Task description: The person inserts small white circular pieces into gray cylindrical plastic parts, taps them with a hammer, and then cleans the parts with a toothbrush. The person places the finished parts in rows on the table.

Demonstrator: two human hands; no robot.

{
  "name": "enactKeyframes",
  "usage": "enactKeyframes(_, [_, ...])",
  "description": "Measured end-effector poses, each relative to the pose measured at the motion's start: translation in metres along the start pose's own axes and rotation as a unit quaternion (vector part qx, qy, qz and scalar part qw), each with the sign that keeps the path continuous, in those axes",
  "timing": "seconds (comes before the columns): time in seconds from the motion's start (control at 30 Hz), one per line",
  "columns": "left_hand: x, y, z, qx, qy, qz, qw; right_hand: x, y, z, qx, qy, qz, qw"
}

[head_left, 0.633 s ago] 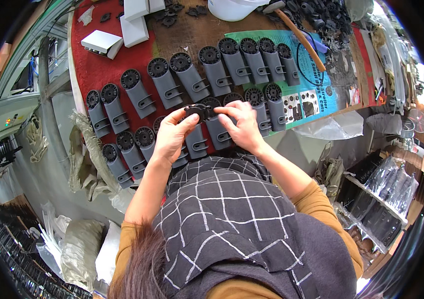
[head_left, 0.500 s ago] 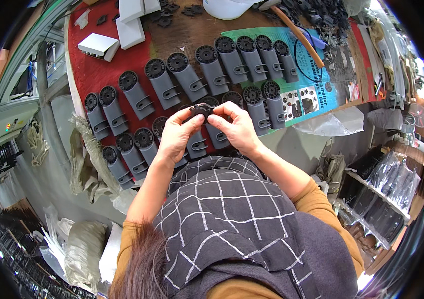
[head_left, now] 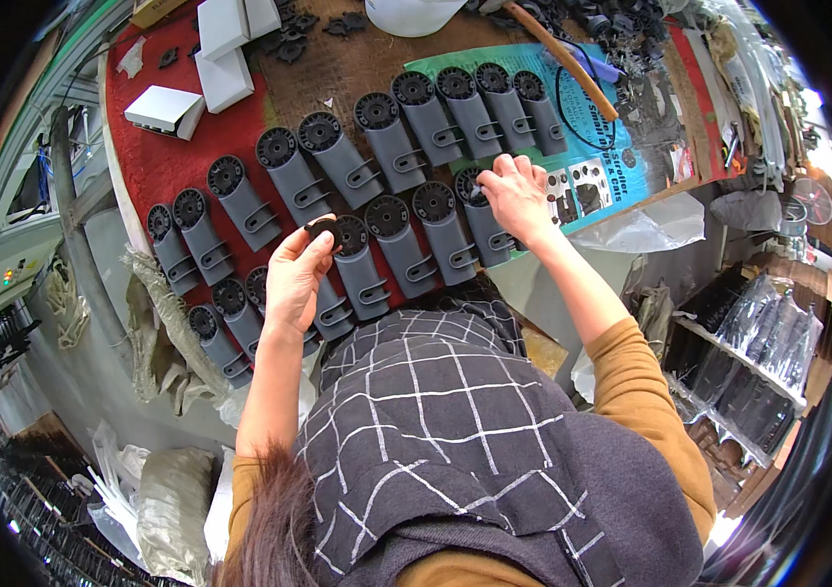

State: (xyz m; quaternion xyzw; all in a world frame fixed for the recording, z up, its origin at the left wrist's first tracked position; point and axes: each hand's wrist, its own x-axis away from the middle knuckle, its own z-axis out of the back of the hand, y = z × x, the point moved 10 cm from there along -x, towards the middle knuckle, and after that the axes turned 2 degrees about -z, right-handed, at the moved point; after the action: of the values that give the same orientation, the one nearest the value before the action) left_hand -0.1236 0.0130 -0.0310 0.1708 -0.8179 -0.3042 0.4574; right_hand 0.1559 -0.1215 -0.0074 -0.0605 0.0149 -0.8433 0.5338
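Note:
My left hand (head_left: 295, 279) pinches a small black plastic piece (head_left: 323, 228) between thumb and fingers, above the near row of grey parts. Each grey part is a plastic tube with a round black slotted end and a curved side clip; one such grey part (head_left: 361, 269) lies just beside the left hand. My right hand (head_left: 518, 201) is over the right end of the near row, fingers bent together at the round end of another grey part (head_left: 479, 220). Whatever its fingertips hold is too small and hidden to make out.
Several grey parts (head_left: 293, 176) form a far row across the red cloth (head_left: 132, 103) and a blue-green printed sheet (head_left: 582, 112). White boxes (head_left: 223, 73), a wooden-handled tool (head_left: 562, 59) and a heap of black pieces (head_left: 631, 34) lie farther back. Clear plastic (head_left: 651, 230) hangs at the table edge.
My hands have parted from the black piece they held together. The left has drawn left and nearer with a black piece; the right has moved right to the near row. The view has shifted slightly.

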Motion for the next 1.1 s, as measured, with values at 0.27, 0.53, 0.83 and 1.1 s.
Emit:
enactKeyframes(0.27, [-0.004,0.003,0.000,0.015,0.008,-0.006,1.000,0.022,-0.017,0.001,0.005,0.044,0.036,0.998])
enactKeyframes(0.53, [-0.006,0.006,-0.002,0.010,0.002,-0.007,1.000,0.033,-0.025,-0.010,0.067,0.015,0.019,0.997])
enactKeyframes(0.83, [-0.001,0.008,-0.006,0.005,0.003,-0.008,1.000,0.028,-0.032,-0.008,0.061,0.008,0.013,0.998])
enactKeyframes(1.1, [-0.001,-0.003,-0.056,-0.029,-0.068,0.004,0.997,0.010,-0.106,0.023,-0.620,-0.086,-0.085,0.776])
